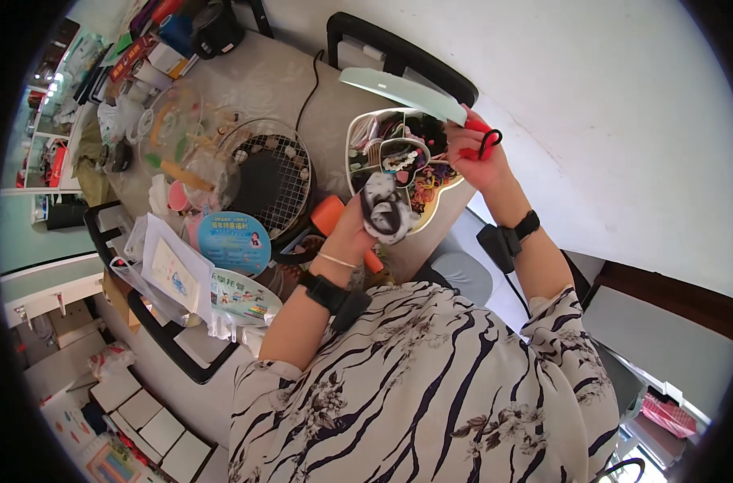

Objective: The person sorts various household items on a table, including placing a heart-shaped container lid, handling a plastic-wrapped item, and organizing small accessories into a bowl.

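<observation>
My left hand is closed round a bunched black-and-white cloth scrunchie, held over the near side of a divided accessory box. Small hair ties in many colours, dark bands and beaded pieces fill the box's compartments. At its far right, my right hand grips the end of a pale green lid, which is tilted up along the box's far side. Something red with a black loop shows at the right fingers; its kind is unclear. Each wrist wears a black strapped device.
Left of the box stands a round wire grill with small pieces on it. An orange object lies near my left wrist. Blue round fan, papers and plastic bags crowd the left edge. Black chair backs border the table; a dark cable crosses it.
</observation>
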Available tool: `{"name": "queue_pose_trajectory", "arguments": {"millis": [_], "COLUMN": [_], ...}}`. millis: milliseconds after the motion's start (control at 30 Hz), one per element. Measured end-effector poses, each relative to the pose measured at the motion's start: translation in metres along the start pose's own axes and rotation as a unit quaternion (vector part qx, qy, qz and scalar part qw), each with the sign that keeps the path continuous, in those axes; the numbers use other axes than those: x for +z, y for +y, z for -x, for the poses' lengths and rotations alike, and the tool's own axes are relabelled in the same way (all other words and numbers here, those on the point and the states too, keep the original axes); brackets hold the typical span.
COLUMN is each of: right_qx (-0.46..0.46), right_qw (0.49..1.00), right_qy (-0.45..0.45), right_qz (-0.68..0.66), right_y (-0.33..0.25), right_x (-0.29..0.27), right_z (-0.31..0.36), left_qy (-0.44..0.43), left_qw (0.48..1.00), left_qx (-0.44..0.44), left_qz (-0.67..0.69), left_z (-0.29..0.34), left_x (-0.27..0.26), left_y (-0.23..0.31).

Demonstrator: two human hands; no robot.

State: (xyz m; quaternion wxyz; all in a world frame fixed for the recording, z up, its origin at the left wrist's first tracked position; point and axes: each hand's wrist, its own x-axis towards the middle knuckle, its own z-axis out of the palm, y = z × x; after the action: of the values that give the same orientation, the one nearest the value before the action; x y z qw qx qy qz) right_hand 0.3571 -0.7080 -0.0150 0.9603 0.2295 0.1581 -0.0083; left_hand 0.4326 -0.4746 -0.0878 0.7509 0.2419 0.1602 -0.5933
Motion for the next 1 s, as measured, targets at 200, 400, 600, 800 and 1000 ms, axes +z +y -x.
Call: {"name": "queue_pose_trajectory", "arguments": {"millis": [200, 400, 600, 800, 1000], "right_qx": [-0.035, -0.040, -0.030, -0.048, -0.049], "right_qw": [0.999, 0.996, 0.999, 0.998, 0.997], "right_qy": [0.004, -0.052, 0.016, 0.015, 0.032], "right_qz": [-0.003, 0.057, 0.014, 0.029, 0.045], "right_y": [0.003, -0.010, 0.001, -0.007, 0.000], "right_x": [-0.004, -0.020, -0.006, -0.015, -0.010], "right_z": [0.009, 0.014, 0.016, 0.018, 0.018], "left_qy": [0.120, 0.020, -0.056, -0.101, -0.121], "left_qw": [0.873, 0.542, 0.326, 0.088, 0.214], "left_qx": [0.130, 0.367, 0.313, 0.257, 0.169], "left_qz": [-0.455, -0.756, -0.890, -0.957, -0.954], "left_z": [-0.050, -0.037, -0.056, -0.060, -0.060], "left_x": [0.017, 0.009, -0.004, -0.005, -0.015], "left_y": [-0.019, -0.023, -0.043, -0.061, -0.064]}}
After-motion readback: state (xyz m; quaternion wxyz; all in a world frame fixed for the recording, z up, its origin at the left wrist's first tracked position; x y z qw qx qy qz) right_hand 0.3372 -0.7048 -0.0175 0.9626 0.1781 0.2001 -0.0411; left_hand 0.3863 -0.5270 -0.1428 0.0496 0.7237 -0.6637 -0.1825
